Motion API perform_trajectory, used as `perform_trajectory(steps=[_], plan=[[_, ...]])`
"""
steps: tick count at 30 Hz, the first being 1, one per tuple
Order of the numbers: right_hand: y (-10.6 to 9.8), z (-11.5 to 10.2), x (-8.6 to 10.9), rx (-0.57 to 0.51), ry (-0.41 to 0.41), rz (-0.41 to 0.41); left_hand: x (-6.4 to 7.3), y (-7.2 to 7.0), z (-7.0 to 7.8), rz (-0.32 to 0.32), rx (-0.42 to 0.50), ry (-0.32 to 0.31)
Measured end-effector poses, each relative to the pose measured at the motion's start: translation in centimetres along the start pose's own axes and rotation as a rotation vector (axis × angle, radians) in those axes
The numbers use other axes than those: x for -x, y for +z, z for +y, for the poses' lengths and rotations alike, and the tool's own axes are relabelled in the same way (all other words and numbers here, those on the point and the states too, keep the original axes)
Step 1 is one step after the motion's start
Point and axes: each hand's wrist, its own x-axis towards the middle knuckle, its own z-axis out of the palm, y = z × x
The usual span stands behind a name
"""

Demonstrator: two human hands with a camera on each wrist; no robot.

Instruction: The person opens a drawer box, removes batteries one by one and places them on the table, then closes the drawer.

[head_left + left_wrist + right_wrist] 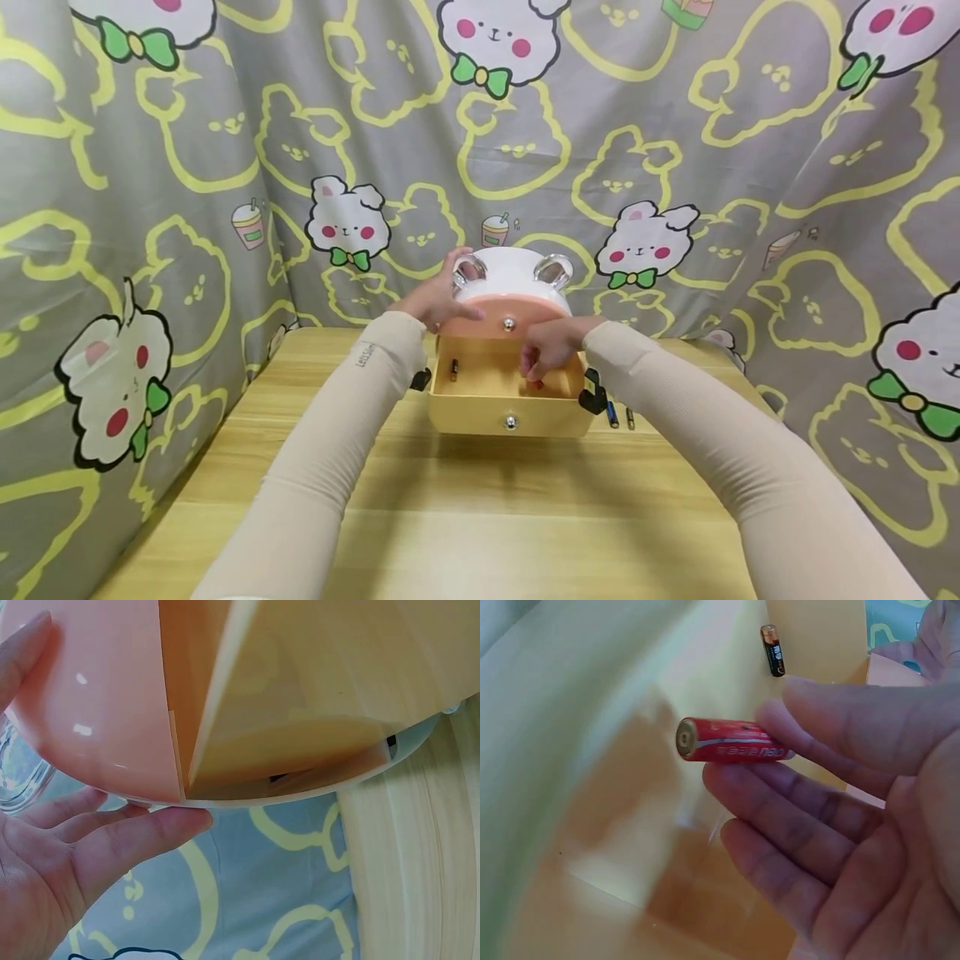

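Evidently pinched inside the open pale-yellow plastic drawer (472, 415): one red cylindrical metal-cased battery (727, 740).
Held by thumb and fingertips of the right hand (870, 825) toward the drawer's right end; touching the drawer floor or not, cannot tell. Above the drawer's left end, left hand (438, 298) with fingers extended, touching the side of the rounded white-and-pink cabinet (506, 271). Probably light, stiff, hard to break, smooth enough to slip or roll; best gripped across mid-barrel. Marked "deli", upside down, with smaller characters too tiny to read. Lying at the drawer's left end, a black-and-copper cylindrical battery (774, 651) with illegible white lettering. Left of the drawer, on the cream fabric sleeve (367, 354): "Lets…", remainder uncertain.
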Motion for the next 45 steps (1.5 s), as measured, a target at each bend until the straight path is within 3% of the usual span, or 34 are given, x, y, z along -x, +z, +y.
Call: perform_trajectory(steps=[7,11,17,26,31,36,45], plan=[[0.2,0.0,0.0,0.051,0.005,0.123,0.0,0.0,0.0,0.011,0.002,0.005],[0.4,-0.1,-0.1,0.061,0.017,0.115,-0.2,0.0,-0.1,0.019,-0.002,0.000],[0.9,-0.2,-0.5,-0.014,0.028,-0.018,0.0,0.0,-0.1,0.022,-0.012,0.001],[1.0,-1.0,-1.3,-0.245,0.156,-0.348,0.2,-0.1,-0.2,0.021,-0.011,0.036],[1.1,-1.3,-1.9,-0.297,0.175,-0.470,-0.1,-0.1,-0.5,0.010,0.018,0.033],[0.7,-1.7,-2.4,-0.303,0.189,-0.553,-0.1,0.0,-0.9,0.008,0.011,0.011],[-0.4,-2.5,-3.2,-0.235,0.191,-0.604,0.0,-0.2,-0.9,0.011,-0.007,0.014]])
